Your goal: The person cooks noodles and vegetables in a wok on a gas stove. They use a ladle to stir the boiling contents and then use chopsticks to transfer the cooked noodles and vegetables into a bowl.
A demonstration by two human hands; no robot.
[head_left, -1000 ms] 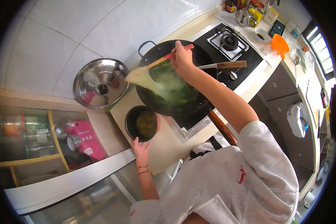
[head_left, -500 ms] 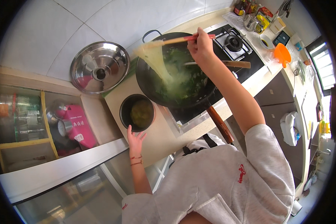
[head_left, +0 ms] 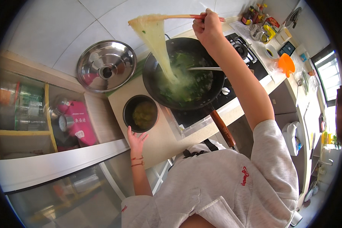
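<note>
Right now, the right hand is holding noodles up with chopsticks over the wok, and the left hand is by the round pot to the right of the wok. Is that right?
Not quite: the round pot is to the left of the wok, as the head view shows. The right hand is holding noodles up with chopsticks, and the left hand is by that pot.

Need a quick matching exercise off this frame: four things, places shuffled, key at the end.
Things
1. pale stringy noodles
2. round shiny metal lid
3. small round dark-lined pot
4. orange plastic vessel

Places
A. beside the left hand
B. right of the black stove
C. leaning against the pale tiled wall
D. hanging from red-ended wooden chopsticks

Pairs: 1-D, 2-C, 3-A, 4-B
</note>
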